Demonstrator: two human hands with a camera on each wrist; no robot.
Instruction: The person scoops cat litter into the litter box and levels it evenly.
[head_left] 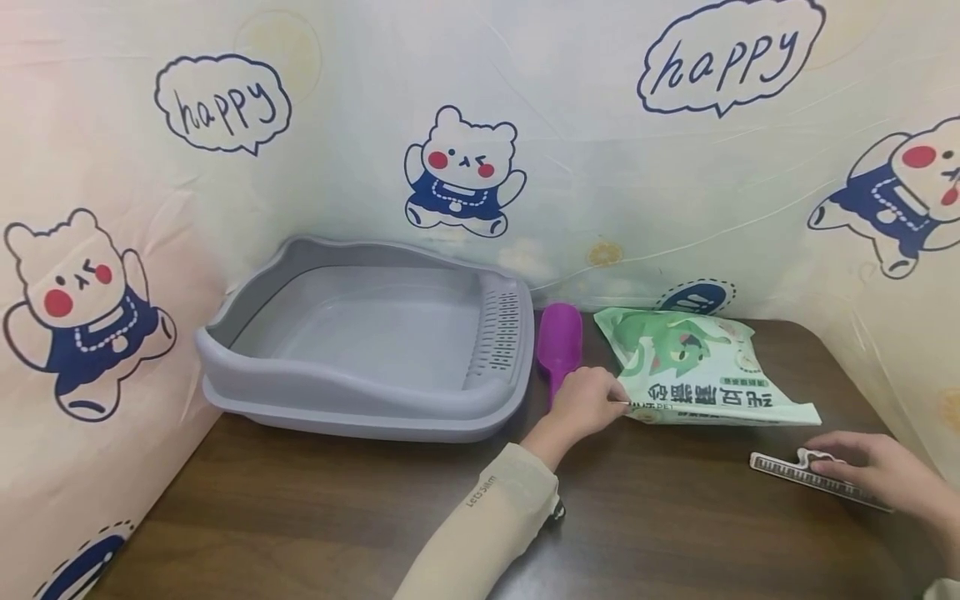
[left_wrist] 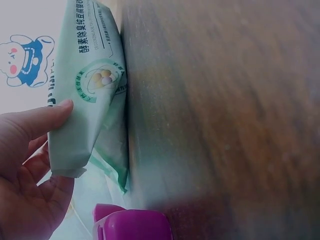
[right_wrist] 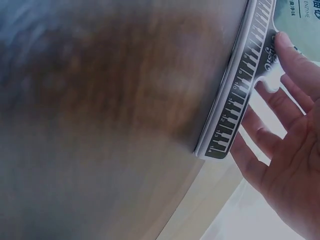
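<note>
**Keyboard-print clip (head_left: 776,468) sitting near-right of the tofu cat-litter bag (head_left: 686,358), slightly out of line with its near edge**

Head view: The bag is lying on the brown wood-grain table (head_left: 360,496), between and beyond the two hands. The left hand (head_left: 585,404) is pinching the left end of its near, strip-like edge. The right hand (head_left: 873,467) is gripping the clip's handle and is the nearer one to the bag's right end. Key relation: the bag's edge is running almost straight left to right, while the clip's long axis is slanting, its left end pointing toward that edge and its right end toward the person. The two are lying near each other, not touching. A purple scoop (head_left: 561,333) is resting between the bag and the grey litter tray (head_left: 225,379).

Left wrist view: Thumb and fingers are holding the edge from opposite sides; the scoop is showing below (blade only, handle hidden).

Right wrist view: Thumb and forefinger are pinching the handle, the other fingers spreading loosely behind the printed bar. Whether the clip is resting on the table or hovering, I cannot tell.
</note>
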